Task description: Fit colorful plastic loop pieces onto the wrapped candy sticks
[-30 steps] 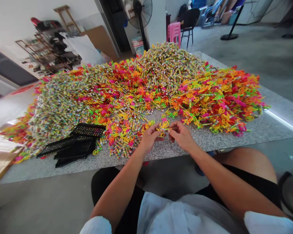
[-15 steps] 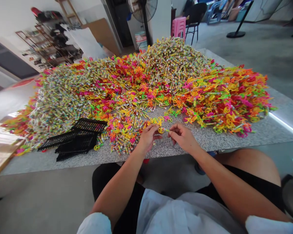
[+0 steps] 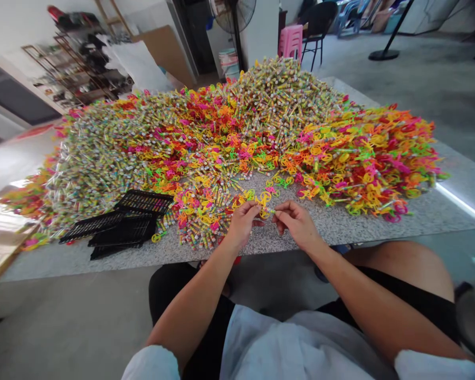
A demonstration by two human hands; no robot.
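Left hand (image 3: 243, 221) and right hand (image 3: 297, 224) over the front of a speckled grey stone worktop (image 3: 340, 224), both grips pinching one small yellow plastic ring piece (image 3: 265, 210) between them, heap of multicoloured plastic rings and tubes (image 3: 237, 132) behind, black plastic grid trays (image 3: 122, 227) at left

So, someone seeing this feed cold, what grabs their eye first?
First, the huge heap of small wrapped sticks and neon plastic rings covering most of the speckled stone table, piled highest at the far middle. Next, at the near edge, the left hand and right hand pinch what looks like one yellow ring piece between them. Flat black trays lie stacked to their left.
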